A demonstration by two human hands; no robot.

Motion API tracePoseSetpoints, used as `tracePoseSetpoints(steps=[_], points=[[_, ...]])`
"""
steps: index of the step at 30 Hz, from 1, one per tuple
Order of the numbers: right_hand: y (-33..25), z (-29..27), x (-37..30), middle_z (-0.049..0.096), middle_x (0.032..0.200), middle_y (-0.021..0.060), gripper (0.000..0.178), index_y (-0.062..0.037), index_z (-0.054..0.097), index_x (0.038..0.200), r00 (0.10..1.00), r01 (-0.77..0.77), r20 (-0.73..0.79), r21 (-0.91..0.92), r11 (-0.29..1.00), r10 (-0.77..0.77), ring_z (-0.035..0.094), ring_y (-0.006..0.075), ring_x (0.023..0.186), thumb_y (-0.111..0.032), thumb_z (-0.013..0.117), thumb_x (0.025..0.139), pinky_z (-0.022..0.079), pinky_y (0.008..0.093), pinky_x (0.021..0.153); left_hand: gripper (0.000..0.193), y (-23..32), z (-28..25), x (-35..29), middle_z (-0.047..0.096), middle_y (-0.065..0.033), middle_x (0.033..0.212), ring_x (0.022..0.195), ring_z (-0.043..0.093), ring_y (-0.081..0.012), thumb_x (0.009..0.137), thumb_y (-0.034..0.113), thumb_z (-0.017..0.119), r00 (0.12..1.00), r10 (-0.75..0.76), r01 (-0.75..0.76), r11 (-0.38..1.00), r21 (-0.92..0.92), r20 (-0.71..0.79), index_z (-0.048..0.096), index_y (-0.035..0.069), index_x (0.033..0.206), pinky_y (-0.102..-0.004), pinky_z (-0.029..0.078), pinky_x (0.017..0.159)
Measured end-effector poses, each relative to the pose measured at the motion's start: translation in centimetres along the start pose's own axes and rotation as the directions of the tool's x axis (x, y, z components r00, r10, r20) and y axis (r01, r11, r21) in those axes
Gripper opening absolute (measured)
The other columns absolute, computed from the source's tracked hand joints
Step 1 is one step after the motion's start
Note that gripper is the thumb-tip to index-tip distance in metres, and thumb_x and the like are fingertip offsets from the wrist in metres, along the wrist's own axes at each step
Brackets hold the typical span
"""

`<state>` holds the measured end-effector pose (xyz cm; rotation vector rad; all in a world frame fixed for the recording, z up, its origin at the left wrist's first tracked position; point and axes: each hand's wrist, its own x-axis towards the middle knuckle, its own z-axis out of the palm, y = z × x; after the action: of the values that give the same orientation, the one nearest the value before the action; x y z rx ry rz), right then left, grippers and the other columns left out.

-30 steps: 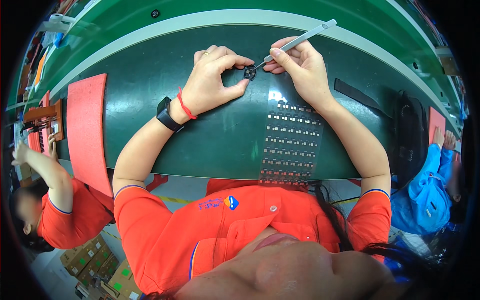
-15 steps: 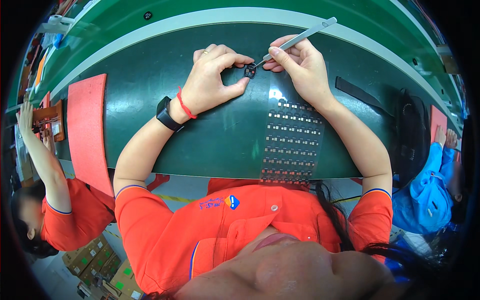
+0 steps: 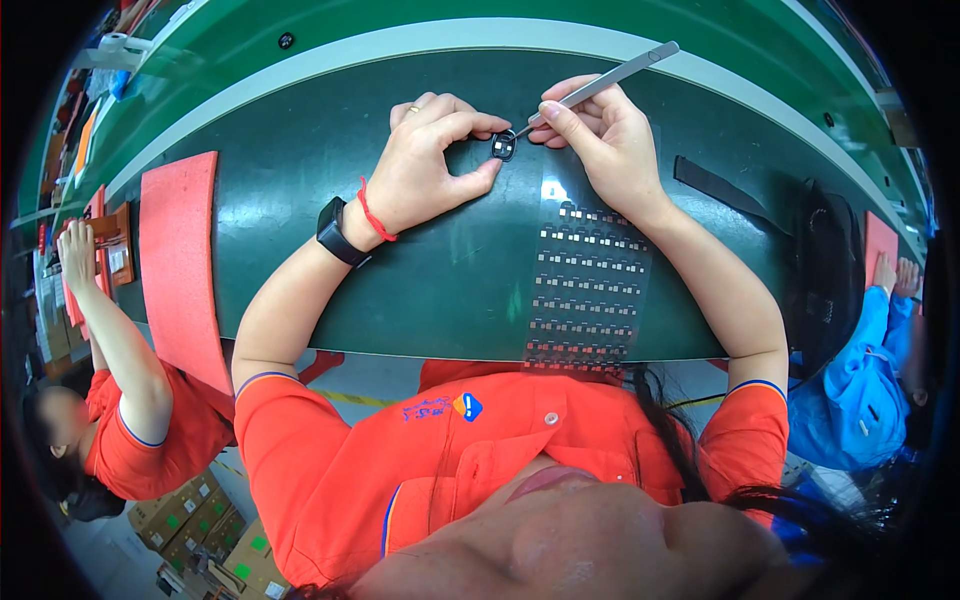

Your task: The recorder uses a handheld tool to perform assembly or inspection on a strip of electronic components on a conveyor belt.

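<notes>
Between the thumb and forefinger of my left hand [image 3: 425,150] is a small black rounded part [image 3: 504,146], its upward face showing small pale shiny squares. My right hand [image 3: 607,135] grips a pair of grey metal tweezers [image 3: 625,73] like a pen, slanting up to the right. Their fine tip meets the part at its upper right edge; whether it presses on the squares I cannot tell. Below my right hand lies a clear sheet [image 3: 590,262] carrying rows of tiny dark and pale pieces, its near end over the table's front edge.
A red foam pad [image 3: 180,255] lies on the dark green table [image 3: 430,290] at left. To the right are a black strap [image 3: 725,190] and a black bag [image 3: 825,270]. Another small black part [image 3: 287,40] sits on the green surface beyond the pale rail. Co-workers sit on both sides.
The black part is tilted slightly differently, so its squares now catch the light. Both my hands keep their grips. The co-worker at left has shifted their arms.
</notes>
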<state>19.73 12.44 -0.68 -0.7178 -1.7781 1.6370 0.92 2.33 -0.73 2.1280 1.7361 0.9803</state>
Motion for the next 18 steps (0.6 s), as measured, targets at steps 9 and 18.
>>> tracePoseSetpoints(steps=[9,18], points=[[0.06,-0.06,-0.06,0.065,0.091,0.0128,0.019,0.0011,0.052,0.107,1.0,0.015,0.012,0.017,1.0,-0.015,0.067,0.0173,0.083,-0.012,0.057,0.093,0.054,0.0246,0.073,0.027,0.0,-0.02,0.02,0.057,0.0017,0.081,0.084,0.054,-0.0159,0.069,0.017,0.071,1.0,0.014,-0.014,1.0,0.009,-0.008,0.069,0.015,0.096,-0.033,0.033,0.081],[0.11,0.12,-0.23,0.065,0.091,0.0123,0.019,0.0015,0.052,0.107,0.999,0.043,0.001,-0.008,0.999,-0.043,0.067,0.0169,0.084,-0.009,0.057,0.092,0.055,0.0243,0.073,0.027,0.11,-0.07,0.06,0.057,0.0015,0.081,0.084,0.054,-0.0161,0.069,0.017,0.071,1.0,0.006,-0.006,1.0,0.019,0.0,0.069,0.015,0.096,-0.0332,0.033,0.082]])
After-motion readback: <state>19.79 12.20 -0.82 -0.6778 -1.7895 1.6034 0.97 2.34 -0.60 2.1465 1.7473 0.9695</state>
